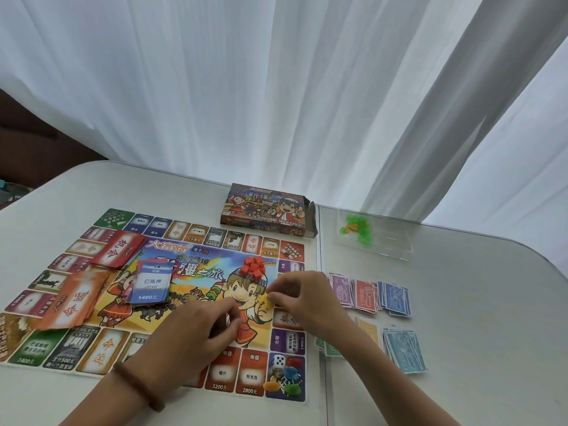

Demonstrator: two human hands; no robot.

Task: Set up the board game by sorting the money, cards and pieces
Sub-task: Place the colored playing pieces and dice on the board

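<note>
Right hand (304,298): thumb and forefinger pinch a small yellow piece (266,303) over the board's centre picture.
Left hand (196,330): over the board's near half, fingers curled toward the thumb; whether they hold anything, I cannot tell.
Game board (190,235): flat on the white table (476,302), right edge along the table seam.
Red houses (253,267): heaped mid-board, just beyond the right hand.
Cards: red deck (120,250), orange deck (76,299) and blue deck (152,284), all loosely fanned on the board's left half.
Banknotes (396,298): 6 coloured stacks in 2 rows, right of the seam.
Die (279,360): on the near-right corner square, beside coloured tokens (289,375).
Game box (264,210): just beyond the board's far edge.
Open room: bare tabletop from the banknotes to the table's rounded right edge.
</note>
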